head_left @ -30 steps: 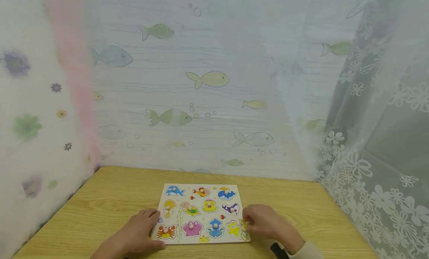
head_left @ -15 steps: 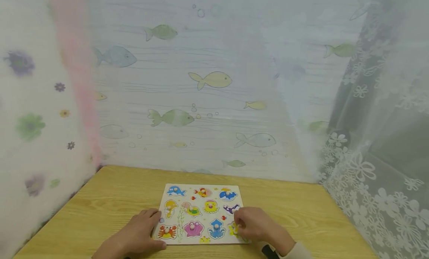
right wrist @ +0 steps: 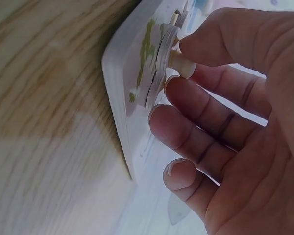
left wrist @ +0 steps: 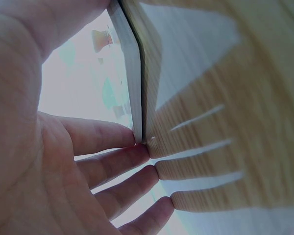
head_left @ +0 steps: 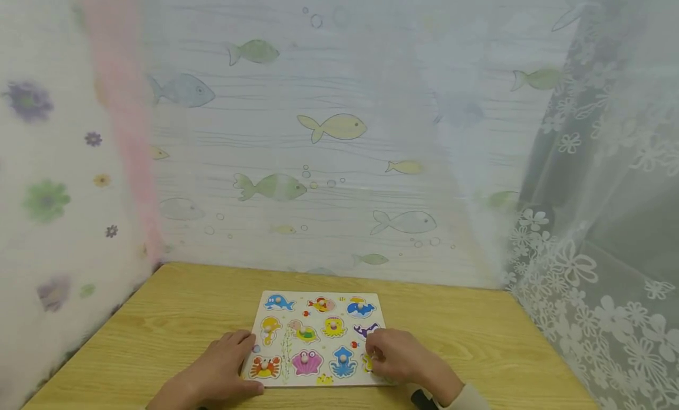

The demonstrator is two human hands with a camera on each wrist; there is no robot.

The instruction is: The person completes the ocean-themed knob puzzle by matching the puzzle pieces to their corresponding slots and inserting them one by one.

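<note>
A wooden peg puzzle board (head_left: pixel 313 348) with sea-animal pieces lies on the table. My right hand (head_left: pixel 405 357) is at its right side and pinches the pale knob (right wrist: pixel 182 64) of a yellow starfish puzzle piece (head_left: pixel 368 363) between thumb and fingers. That piece sits over the starfish spot in the front row; in the right wrist view its edge stands a little proud of the board. Fingers hide most of it. Along the left edge, my left hand (head_left: pixel 217 366) touches the board with its fingers extended, the thumb by the front corner and fingertips on the tabletop.
Several knobbed pieces sit in the board, among them a crab (head_left: pixel 264 367), a pink shell (head_left: pixel 306 363) and a blue squid (head_left: pixel 343 361). The wood-grain table (head_left: pixel 451 321) ends at a fish-print curtain (head_left: pixel 329 221), with curtains on both sides.
My right hand has moved left with the starfish piece, from the board's right edge to over the starfish spot. The left hand stays at the left edge.
</note>
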